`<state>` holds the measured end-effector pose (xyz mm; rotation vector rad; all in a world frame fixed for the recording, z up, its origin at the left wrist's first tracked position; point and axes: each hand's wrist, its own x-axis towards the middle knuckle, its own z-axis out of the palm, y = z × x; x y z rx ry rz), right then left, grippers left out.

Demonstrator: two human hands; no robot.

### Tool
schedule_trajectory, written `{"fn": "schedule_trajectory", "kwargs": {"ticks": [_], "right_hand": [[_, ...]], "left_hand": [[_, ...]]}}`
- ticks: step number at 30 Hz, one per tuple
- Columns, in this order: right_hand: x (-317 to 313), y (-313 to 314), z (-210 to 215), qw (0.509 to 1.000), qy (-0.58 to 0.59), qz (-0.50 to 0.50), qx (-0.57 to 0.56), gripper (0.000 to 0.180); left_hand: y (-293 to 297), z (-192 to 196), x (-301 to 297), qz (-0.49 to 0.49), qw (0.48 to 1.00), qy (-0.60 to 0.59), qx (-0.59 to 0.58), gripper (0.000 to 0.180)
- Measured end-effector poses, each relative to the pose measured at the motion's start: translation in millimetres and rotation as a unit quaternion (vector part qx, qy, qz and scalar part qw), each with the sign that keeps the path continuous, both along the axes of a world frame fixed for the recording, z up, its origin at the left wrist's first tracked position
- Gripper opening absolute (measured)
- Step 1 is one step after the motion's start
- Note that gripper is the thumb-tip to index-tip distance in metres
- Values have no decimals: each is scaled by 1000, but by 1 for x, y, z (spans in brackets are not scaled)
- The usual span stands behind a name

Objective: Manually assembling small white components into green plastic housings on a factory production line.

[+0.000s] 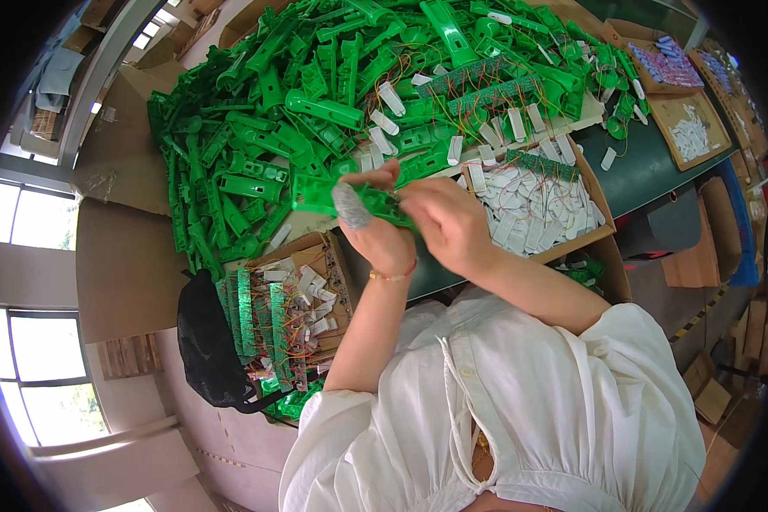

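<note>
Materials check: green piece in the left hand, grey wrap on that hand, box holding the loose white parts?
Green piece: likely moulded plastic, smooth with slight sheen; even colour and thin walls suggest it.
Grey wrap: tape or cloth, can't tell which; matte, wrinkled surface.
Box: probably cardboard; dull brown, thin flat walls.

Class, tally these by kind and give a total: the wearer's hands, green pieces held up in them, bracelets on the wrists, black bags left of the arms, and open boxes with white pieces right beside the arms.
Hands (left hand, right hand): 2
Held green piece: 1
Bracelet: 1
Black bag: 1
Boxes (left box, right box): 2
Total: 7
</note>
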<state>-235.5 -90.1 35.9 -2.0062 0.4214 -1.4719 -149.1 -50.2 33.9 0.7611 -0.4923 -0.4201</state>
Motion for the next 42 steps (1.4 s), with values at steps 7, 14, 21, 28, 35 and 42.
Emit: {"fn": "schedule_trajectory", "kwargs": {"ticks": [7,14,21,28,35,42], "right_hand": [[-2,-14,-2,998,44,-46,18,2],[-12,-27,-13,958,212,3,-191,12],[-7,-33,-45,911,322,40,-255,12],[-7,-19,-47,910,352,68,-207,12],[-5,-15,-41,907,369,75,-189,12],[-12,-8,-44,868,385,36,-311,12]], "left_hand": [[28,5,33,30,987,-5,159,28],[209,107,91,263,885,-349,158,33],[462,82,146,707,656,-95,246,32],[552,-127,147,575,619,283,454,48],[562,-216,124,471,538,380,587,72],[555,-144,176,664,562,47,492,41]]}}
